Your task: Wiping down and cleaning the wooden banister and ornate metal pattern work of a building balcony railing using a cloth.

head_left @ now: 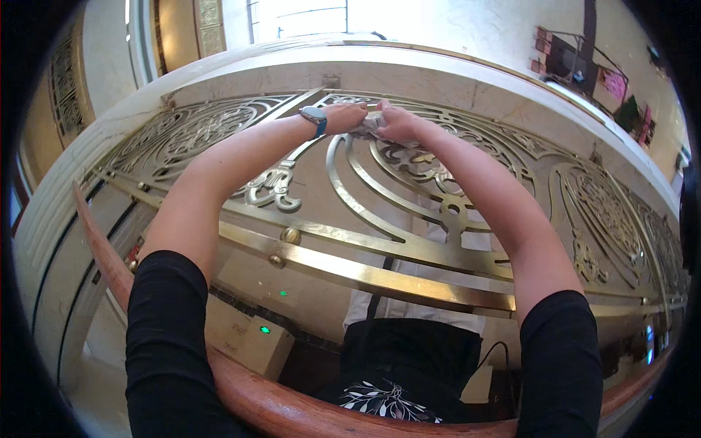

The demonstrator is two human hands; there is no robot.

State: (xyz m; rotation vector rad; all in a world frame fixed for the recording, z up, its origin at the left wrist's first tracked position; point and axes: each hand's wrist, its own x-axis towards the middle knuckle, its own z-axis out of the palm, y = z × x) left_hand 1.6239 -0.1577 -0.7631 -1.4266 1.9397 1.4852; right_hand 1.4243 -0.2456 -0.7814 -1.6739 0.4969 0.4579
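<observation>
Both arms reach over a wooden handrail (285, 405) to an ornate brass-coloured metal railing panel (378, 241). My left hand (346, 117), with a watch (313, 114) on its wrist, rests at the panel's far part, beside a crumpled light cloth (369, 127); whether its fingers grip the cloth cannot be told. My right hand (401, 123) is closed on the cloth, its thumb and fingers around the bunched fabric. The cloth lies against the metal scrollwork between the two hands.
A polished brass bar (350, 268) runs between the handrail and the scrollwork. Below left stands a cardboard box (249, 334). Beyond the panel is a pale stone ledge (438, 82). Pink and dark items (610, 82) are far off at the upper right.
</observation>
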